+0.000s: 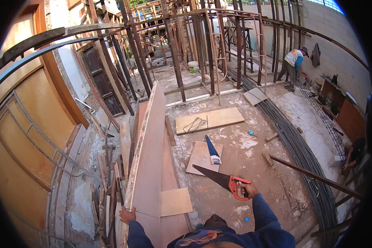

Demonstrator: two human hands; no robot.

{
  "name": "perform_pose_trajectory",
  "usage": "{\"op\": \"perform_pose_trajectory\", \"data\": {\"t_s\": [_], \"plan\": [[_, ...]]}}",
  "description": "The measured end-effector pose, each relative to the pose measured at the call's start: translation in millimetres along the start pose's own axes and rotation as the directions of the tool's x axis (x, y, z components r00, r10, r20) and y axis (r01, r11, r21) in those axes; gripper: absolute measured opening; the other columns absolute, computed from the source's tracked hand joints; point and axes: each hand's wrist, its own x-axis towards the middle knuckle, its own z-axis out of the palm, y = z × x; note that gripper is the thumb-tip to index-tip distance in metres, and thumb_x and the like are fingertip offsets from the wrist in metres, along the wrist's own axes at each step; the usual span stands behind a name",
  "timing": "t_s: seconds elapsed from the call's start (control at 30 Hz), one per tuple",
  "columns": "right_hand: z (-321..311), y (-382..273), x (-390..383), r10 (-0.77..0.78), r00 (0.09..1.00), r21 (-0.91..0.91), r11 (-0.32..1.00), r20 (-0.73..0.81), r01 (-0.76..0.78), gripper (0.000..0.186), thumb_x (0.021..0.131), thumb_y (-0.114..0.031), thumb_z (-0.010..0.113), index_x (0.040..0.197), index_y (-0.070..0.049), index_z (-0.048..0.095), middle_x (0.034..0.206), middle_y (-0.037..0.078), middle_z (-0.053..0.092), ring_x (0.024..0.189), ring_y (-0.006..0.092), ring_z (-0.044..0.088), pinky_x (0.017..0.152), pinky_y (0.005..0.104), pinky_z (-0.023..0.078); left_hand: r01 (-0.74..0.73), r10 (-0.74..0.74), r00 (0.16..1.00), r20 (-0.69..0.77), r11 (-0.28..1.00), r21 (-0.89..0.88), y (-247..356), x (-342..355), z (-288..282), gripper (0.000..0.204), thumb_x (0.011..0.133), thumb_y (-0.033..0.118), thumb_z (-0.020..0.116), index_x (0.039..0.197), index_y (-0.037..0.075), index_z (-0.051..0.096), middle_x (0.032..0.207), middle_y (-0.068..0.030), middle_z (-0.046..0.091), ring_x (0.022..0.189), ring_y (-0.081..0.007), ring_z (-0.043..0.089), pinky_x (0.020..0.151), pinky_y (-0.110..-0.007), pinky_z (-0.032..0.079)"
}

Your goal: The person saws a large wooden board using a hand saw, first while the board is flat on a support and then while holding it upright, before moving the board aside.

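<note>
Right hand was clamped on the orange grip of a black-bladed handsaw, held in the air, blade pointing up-left above the dusty concrete floor. Left hand lay flat, fingers spread, on the near end of a long reddish plywood board standing on edge. A small blue-handled saw rested on a square plywood offcut.

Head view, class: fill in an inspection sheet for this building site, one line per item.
Surface: dusty concrete floor.
Job's things: hand saw with orange handle; long plywood board standing on edge.
Clutter: second saw on a plywood offcut, white bucket, timber scraps.
Grippers: right hand grips the saw handle; left hand rests on the board.
Cables: long steel rod bundle.
Surroundings: timber props, a bending person.
</note>
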Motion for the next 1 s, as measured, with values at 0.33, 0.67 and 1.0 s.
{"op": "perform_pose_trajectory", "data": {"t_s": [0.33,0.67,1.0], "plan": [[4.5,78.9,-49.7,-0.129,0.73,0.493,0.658,-0.671,0.569,0.018,0.101,-0.025,0.061,0.094,-0.009,0.06,0.057,0.0,0.045,0.046,0.0145,0.047,0.045,0.0333,0.042,0.036,-0.045,0.997,0.067,0.991,0.133,11.9,-12.7,-1.1,0.094,0.076,0.075,0.067,0.151,0.023,0.044,0.144,-0.0192,0.049,0.13,-0.0402,0.051,0.097,-0.065,0.044],[-171.2,-3.7,-249.0,-0.518,0.25,-0.505,0.855,-0.818,0.116,0.03,0.094,-0.023,0.069,0.117,-0.003,0.07,0.072,0.0,0.062,0.059,0.0092,0.054,0.052,0.0293,0.044,-0.034,0.055,0.996,-0.063,0.956,0.293,-12.7,16.4,29.9,0.091,0.083,0.086,0.047,0.152,0.026,0.045,0.128,-0.0177,0.053,0.119,-0.0378,0.055,0.079,-0.065,0.049],[-235.1,-223.1,-348.0,-0.65,0.643,-0.899,0.154,-0.405,-0.41,0.041,0.086,-0.024,0.071,0.127,-0.023,0.07,0.104,0.015,0.074,0.096,0.0364,0.069,0.084,0.0436,0.053,-0.162,0.178,0.98,-0.085,0.972,0.172,-19.4,13.5,22.0,0.094,0.084,0.086,0.045,0.152,0.021,0.044,0.111,-0.0262,0.065,0.091,-0.0481,0.067,0.076,-0.057,0.054]]}}
